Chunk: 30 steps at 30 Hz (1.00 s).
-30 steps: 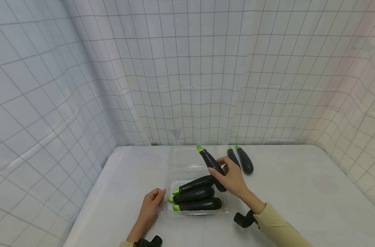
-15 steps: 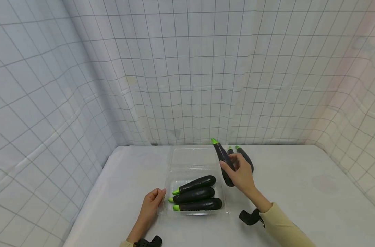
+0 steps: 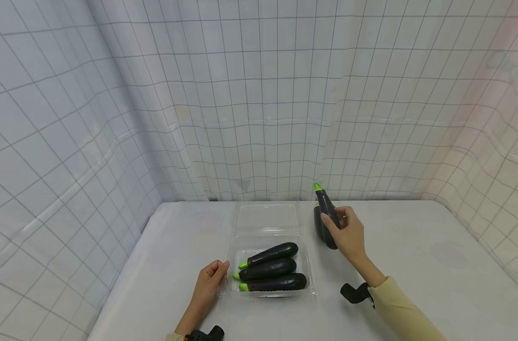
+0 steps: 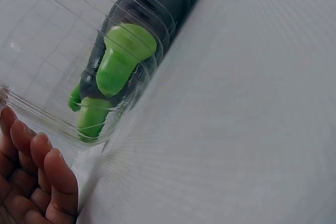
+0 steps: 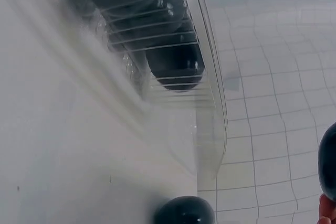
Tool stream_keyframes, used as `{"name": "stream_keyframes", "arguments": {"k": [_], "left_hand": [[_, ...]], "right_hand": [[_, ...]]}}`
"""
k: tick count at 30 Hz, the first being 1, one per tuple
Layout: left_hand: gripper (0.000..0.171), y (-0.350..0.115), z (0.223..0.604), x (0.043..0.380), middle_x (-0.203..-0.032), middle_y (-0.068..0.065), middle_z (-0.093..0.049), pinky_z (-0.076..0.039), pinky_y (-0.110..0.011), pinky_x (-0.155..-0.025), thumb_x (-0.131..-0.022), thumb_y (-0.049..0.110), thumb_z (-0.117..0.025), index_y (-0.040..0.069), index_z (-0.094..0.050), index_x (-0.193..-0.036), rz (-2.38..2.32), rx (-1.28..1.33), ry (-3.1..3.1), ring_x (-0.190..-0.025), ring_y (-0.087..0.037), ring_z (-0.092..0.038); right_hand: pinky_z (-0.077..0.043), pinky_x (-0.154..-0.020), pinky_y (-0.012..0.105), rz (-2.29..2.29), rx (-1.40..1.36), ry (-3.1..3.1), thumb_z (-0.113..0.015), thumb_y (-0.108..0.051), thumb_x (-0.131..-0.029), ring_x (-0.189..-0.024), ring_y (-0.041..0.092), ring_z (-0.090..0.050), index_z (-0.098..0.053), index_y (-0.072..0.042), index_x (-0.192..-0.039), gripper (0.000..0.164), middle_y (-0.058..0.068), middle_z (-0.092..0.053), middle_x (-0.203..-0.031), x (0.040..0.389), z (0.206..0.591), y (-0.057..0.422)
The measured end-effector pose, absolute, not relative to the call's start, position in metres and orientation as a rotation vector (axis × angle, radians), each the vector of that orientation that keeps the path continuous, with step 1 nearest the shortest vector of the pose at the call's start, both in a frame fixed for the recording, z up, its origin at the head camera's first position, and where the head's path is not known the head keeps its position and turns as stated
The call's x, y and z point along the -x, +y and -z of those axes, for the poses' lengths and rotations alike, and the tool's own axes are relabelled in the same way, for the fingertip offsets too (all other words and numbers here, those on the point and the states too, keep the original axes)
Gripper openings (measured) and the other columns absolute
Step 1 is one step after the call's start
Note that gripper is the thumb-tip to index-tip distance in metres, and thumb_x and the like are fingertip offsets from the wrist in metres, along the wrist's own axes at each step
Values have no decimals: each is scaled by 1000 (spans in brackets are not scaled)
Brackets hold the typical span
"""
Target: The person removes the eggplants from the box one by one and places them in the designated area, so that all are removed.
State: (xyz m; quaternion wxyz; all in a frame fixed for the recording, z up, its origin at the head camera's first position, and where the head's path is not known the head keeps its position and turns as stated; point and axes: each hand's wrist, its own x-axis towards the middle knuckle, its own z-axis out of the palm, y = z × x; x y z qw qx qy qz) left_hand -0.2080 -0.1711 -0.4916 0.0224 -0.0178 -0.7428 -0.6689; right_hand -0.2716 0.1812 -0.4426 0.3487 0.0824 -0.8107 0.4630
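In the head view my right hand (image 3: 347, 233) grips a dark eggplant (image 3: 327, 206) with a bright green stem, tilted with its stem end up and away. It is raised at the right of a clear plastic clamshell box (image 3: 308, 265). Another eggplant (image 3: 318, 221) lies behind it, partly covered by the held one and the hand. My left hand (image 3: 209, 279) pinches the box's left edge, fingers curled. Inside the box three eggplants (image 3: 268, 269) lie side by side, stems to the left. The left wrist view shows their green stems (image 4: 122, 56) through the ribbed wall.
The box's lid (image 3: 266, 217) lies folded back toward the far edge of the white table (image 3: 412, 265). White curtains (image 3: 259, 104) with a grid pattern hang behind and at both sides. A rounded dark end (image 5: 184, 212) shows low in the right wrist view.
My right hand has carried the eggplant from above the box to the right and away, and it now overlaps the eggplants lying there. My left hand and the box have stayed put.
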Motion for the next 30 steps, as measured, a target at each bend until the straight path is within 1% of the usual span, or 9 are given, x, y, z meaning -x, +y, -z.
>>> {"name": "stream_keyframes", "arguments": {"k": [4,6,16,21,26,30], "left_hand": [[32,-171,491,208,-61,0,-41,-36,-23,-56,-97,17,-56,-1,-49,-71,2080,63,-2296,-57,-10,-40],[32,-171,491,208,-60,0,-41,-35,-23,-56,-97,16,-56,-1,-49,-71,2087,62,-2290,-57,-11,-40],[31,-172,492,208,-61,0,-41,-36,-23,-55,-97,17,-57,-1,-50,-72,2079,53,-2301,-57,-10,-41],[31,-172,492,208,-61,-1,-41,-36,-23,-56,-97,18,-57,-1,-50,-73,2072,43,-2311,-58,-11,-42],[32,-172,492,208,-61,-1,-41,-36,-23,-56,-97,19,-57,0,-50,-73,2076,35,-2311,-58,-11,-41],[32,-171,491,207,-62,-2,-42,-37,-24,-56,-97,19,-57,-2,-51,-74,2078,45,-2310,-58,-12,-42]], "right_hand": [[-36,-52,20,-1196,-162,-2093,-75,-22,-82,-60,13,-47,-59,-3,-102,32,5,-61,-89,275,444,190],[-36,-53,20,-1189,-132,-2091,-75,-23,-83,-61,12,-46,-59,-3,-102,32,5,-62,-91,277,445,194],[-34,-57,20,-1170,39,-2100,-72,-26,-85,-64,12,-44,-60,-1,-98,31,10,-61,-88,287,448,219],[-34,-61,24,-1131,94,-2128,-71,-28,-86,-66,11,-44,-60,0,-100,33,12,-61,-89,294,454,232],[-36,-62,29,-1108,124,-2152,-71,-29,-85,-67,17,-47,-60,2,-101,36,15,-61,-88,300,458,243],[-37,-62,33,-1088,198,-2219,-70,-35,-86,-70,25,-52,-59,1,-102,41,17,-61,-91,306,462,252]]}}
